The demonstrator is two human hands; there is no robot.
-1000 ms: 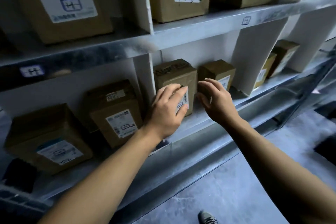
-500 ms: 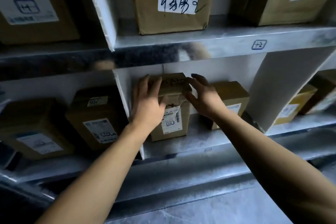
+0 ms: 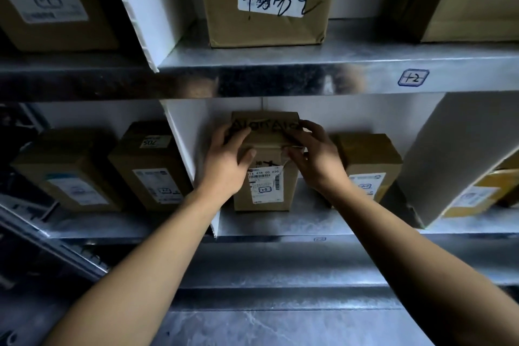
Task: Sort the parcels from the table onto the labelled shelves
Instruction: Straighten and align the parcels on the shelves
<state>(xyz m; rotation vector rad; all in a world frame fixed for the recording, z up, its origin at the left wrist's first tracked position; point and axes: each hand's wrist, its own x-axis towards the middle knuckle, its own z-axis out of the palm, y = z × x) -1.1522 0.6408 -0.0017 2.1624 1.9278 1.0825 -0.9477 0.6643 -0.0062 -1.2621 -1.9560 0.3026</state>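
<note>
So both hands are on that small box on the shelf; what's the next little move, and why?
Probably let go and draw back. The parcel already stands upright on the shelf, label facing out, beside another box; the left hand and right hand only grip its top corners.

The left hand point(image 3: 224, 161) and right hand point(image 3: 314, 157) cover the parcel's point(image 3: 264, 194) upper corners and part of its label point(image 3: 265, 182), whose fine print is too small to read. The right hand also hides a corner of the next box point(image 3: 370, 160). The top edge cuts off the 3 upper boxes point(image 3: 222, 8). The lower shelf tag point(image 3: 319, 239) is unreadable. The labels on the left boxes point(image 3: 151, 154) blur in shadow.
</note>
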